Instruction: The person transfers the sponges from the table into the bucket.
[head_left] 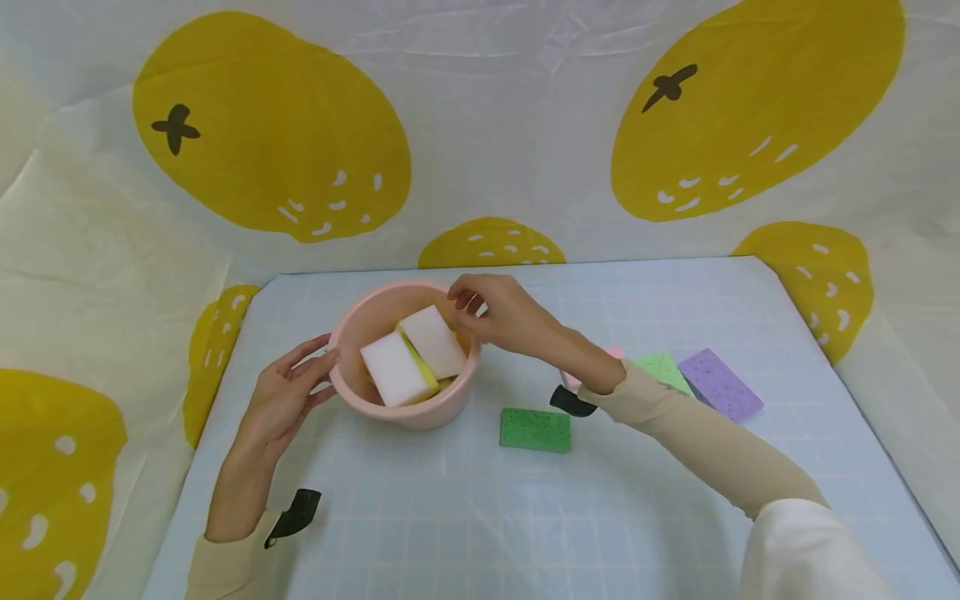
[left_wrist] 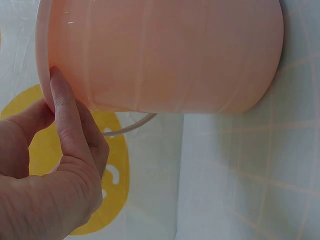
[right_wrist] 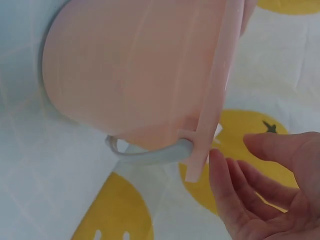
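A pink bucket stands upright toward the back left of the table. Inside it lie white-and-yellow sponges, one in front and another behind it. My left hand pinches the bucket's rim on the left, thumb on one side and fingers on the other. At the right side of the rim is my right hand, fingers loosely bent and holding nothing. The right wrist view has its fingertips close beside the rim, near the bucket's pale handle.
A dark green sponge lies on the table in front of the bucket, to its right. Farther right are a light green sponge and a purple sponge. A pink piece is partly hidden by my right wrist.
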